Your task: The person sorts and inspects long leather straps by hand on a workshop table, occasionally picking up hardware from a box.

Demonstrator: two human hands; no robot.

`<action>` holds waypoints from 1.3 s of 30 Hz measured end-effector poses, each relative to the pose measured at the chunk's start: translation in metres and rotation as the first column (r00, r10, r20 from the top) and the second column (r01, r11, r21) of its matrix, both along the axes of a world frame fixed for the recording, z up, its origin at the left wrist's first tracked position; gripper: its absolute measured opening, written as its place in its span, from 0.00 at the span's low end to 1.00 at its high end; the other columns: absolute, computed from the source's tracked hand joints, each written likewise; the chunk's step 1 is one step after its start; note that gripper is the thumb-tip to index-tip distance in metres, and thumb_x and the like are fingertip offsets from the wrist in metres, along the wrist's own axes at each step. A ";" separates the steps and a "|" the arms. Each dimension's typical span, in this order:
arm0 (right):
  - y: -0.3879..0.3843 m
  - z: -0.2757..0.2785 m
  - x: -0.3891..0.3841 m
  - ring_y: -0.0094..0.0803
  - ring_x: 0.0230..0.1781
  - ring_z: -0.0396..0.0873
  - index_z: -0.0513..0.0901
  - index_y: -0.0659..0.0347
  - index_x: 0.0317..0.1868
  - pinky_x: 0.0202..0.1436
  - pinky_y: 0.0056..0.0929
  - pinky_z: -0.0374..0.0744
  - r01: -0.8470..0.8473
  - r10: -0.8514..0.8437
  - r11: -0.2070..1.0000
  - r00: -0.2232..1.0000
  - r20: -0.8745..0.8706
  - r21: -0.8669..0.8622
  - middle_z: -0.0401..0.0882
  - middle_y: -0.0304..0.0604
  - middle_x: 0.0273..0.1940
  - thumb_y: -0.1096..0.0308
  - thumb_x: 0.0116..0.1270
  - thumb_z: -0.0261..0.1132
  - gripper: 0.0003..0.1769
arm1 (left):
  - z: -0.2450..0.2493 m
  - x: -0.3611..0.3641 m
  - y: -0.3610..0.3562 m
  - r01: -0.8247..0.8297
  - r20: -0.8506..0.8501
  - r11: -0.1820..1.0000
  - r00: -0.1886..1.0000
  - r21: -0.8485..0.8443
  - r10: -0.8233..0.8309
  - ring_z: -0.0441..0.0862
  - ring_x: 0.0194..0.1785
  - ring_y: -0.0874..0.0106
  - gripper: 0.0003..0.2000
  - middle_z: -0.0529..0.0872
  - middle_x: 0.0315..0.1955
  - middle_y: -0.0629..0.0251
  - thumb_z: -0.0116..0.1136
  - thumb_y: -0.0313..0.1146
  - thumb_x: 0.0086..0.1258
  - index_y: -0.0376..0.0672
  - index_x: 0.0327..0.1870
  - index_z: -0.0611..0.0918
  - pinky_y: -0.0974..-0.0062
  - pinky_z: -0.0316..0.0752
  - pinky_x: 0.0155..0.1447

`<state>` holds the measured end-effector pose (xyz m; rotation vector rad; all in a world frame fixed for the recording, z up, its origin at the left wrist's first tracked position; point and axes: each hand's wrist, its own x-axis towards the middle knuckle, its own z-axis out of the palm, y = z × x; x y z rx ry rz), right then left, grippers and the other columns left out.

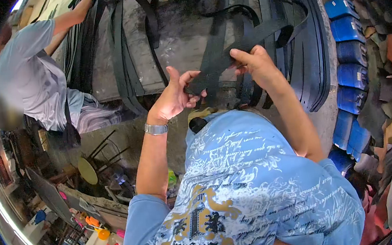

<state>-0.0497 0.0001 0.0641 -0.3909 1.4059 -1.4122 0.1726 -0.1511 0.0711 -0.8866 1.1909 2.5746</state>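
A wide black strap [218,63] stretches between my two hands in front of my body. My left hand [174,94], with a metal watch [156,128] on its wrist, has its fingers curled at the strap's lower end while the thumb points up. Higher up on the band, my right hand [257,67] pinches it between thumb and fingers. From there the strap runs up to the right and bends in loops over the table. More black strips [305,55] lie in a layered row along the table's right side.
The dark worktable [99,51] carries further black strips [126,58] on its left. A co-worker [34,62] in a light shirt reaches over that side. Blue plastic containers [350,55] line the right, beside piled scraps [386,90]. A round stool [87,170] stands lower left.
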 end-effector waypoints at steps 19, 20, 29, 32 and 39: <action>-0.004 -0.016 -0.001 0.28 0.31 0.84 0.84 0.64 0.42 0.29 0.24 0.78 -0.079 0.078 0.997 0.997 0.026 0.014 0.87 0.42 0.35 0.58 0.65 0.70 0.16 | -0.001 -0.002 0.000 0.185 0.092 0.981 0.980 -0.058 -0.179 0.71 0.30 0.84 0.51 0.82 0.37 0.73 0.29 0.81 0.62 0.43 0.72 0.66 0.89 0.61 0.31; -0.005 -0.015 -0.002 0.27 0.31 0.84 0.84 0.64 0.41 0.28 0.23 0.78 -0.077 0.077 0.997 0.997 0.030 0.007 0.86 0.42 0.34 0.59 0.66 0.70 0.15 | -0.004 -0.002 0.001 0.217 0.060 0.967 0.976 -0.133 -0.211 0.71 0.31 0.85 0.46 0.82 0.37 0.73 0.35 0.76 0.65 0.44 0.71 0.67 0.89 0.62 0.32; 0.001 -0.026 0.013 0.32 0.42 0.84 0.74 0.56 0.57 0.39 0.32 0.80 0.026 -0.023 0.999 0.992 0.120 -0.026 0.85 0.45 0.45 0.58 0.69 0.66 0.21 | 0.011 0.006 0.006 0.416 0.175 0.812 0.909 -0.409 -0.378 0.74 0.31 0.83 0.15 0.82 0.29 0.76 0.57 0.45 0.74 0.41 0.43 0.84 0.82 0.68 0.35; 0.005 -0.010 -0.002 0.36 0.41 0.83 0.68 0.57 0.55 0.43 0.39 0.82 0.318 -0.260 0.938 0.910 0.323 -0.139 0.84 0.48 0.42 0.65 0.72 0.61 0.16 | -0.019 0.055 -0.002 0.621 0.421 0.654 0.780 -0.433 -0.462 0.72 0.26 0.83 0.14 0.80 0.24 0.75 0.57 0.43 0.75 0.41 0.37 0.83 0.79 0.65 0.29; 0.016 -0.052 -0.075 0.39 0.42 0.84 0.72 0.59 0.49 0.47 0.41 0.84 0.571 -0.500 0.812 0.786 0.364 -0.119 0.82 0.47 0.41 0.66 0.74 0.59 0.09 | -0.074 0.191 -0.010 0.576 0.637 0.812 0.592 0.094 -0.494 0.72 0.24 0.83 0.16 0.87 0.33 0.72 0.60 0.45 0.74 0.40 0.48 0.85 0.81 0.64 0.25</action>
